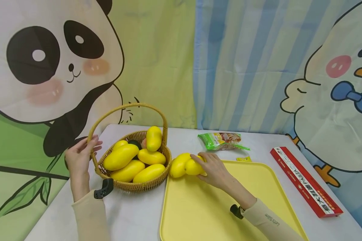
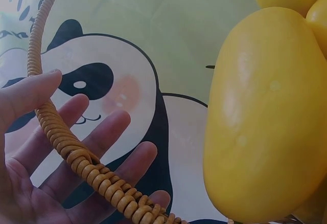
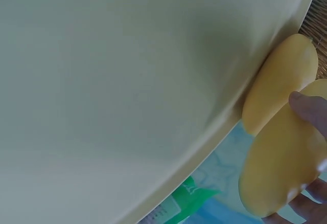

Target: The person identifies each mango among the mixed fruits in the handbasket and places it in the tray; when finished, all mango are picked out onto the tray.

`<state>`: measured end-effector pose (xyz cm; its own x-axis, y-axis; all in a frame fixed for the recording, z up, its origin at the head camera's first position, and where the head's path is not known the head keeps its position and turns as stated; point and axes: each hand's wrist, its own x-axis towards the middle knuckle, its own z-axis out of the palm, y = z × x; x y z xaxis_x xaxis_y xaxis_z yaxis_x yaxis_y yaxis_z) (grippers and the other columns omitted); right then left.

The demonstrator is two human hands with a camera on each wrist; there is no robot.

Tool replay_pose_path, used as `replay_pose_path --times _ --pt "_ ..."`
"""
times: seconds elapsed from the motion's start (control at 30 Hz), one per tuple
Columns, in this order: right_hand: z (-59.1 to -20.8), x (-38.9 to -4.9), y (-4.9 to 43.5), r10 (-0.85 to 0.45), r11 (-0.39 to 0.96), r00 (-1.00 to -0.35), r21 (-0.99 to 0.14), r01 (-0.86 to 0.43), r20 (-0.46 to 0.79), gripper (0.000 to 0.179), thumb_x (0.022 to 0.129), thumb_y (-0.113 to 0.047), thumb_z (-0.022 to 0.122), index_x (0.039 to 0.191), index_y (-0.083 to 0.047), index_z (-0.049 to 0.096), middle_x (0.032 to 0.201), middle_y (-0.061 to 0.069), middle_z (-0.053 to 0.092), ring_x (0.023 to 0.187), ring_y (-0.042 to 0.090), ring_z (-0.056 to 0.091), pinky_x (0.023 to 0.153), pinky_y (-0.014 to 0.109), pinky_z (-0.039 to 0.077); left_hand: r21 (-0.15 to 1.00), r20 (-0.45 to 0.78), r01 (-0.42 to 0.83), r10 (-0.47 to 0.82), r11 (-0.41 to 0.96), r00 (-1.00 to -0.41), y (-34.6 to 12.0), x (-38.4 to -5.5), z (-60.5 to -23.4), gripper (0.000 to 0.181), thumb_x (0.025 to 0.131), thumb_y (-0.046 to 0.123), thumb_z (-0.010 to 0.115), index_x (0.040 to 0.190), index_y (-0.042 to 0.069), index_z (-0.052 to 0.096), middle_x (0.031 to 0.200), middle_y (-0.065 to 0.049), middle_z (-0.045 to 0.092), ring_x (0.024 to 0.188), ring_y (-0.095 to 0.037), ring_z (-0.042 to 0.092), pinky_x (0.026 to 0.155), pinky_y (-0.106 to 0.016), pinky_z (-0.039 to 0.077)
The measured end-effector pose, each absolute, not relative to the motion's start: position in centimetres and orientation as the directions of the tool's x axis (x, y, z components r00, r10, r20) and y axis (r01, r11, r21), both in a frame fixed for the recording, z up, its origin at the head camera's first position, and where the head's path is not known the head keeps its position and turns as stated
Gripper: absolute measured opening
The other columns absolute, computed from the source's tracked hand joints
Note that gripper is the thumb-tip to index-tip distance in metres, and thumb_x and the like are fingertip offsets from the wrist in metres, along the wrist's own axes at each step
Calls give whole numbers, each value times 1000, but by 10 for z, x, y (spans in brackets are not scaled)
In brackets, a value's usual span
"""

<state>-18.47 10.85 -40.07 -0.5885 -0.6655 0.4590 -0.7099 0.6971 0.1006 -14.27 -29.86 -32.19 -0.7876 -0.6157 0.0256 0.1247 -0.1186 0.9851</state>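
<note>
A wicker basket (image 1: pixel 129 188) full of yellow mangoes (image 1: pixel 120 157) stands on the left, with a dark round item partly hidden among them. My left hand (image 1: pixel 80 156) loosely holds its arched handle (image 2: pixel 76 160); in the left wrist view the thumb crosses in front while the spread fingers pass behind. Over the back left corner of a yellow tray (image 1: pixel 217 207), my right hand (image 1: pixel 212 170) grips a mango (image 3: pixel 278 168) between thumb and fingers. Another mango (image 1: pixel 178 166) lies right beside it, at the tray's corner against the basket.
Behind the tray lies a green food packet (image 1: pixel 223 140) with a small yellow sachet (image 1: pixel 243 159) in front of it. To the tray's right is a long red box (image 1: pixel 304 180). A printed curtain (image 1: pixel 157 60) hangs behind the white table.
</note>
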Motion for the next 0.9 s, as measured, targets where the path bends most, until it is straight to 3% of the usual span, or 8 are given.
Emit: replay_pose_path --times 0.9 --pt "-406 -190 113 -679 704 -632 88 -705 373 78 68 -27 88 136 -16 52 122 16 59 109 36 57 93 52 45 986 26 121 -612 -115 -791 -299 -142 -322 44 77 37 79 111 9 72 77 6 73 71 -9 70 70 -17 50"
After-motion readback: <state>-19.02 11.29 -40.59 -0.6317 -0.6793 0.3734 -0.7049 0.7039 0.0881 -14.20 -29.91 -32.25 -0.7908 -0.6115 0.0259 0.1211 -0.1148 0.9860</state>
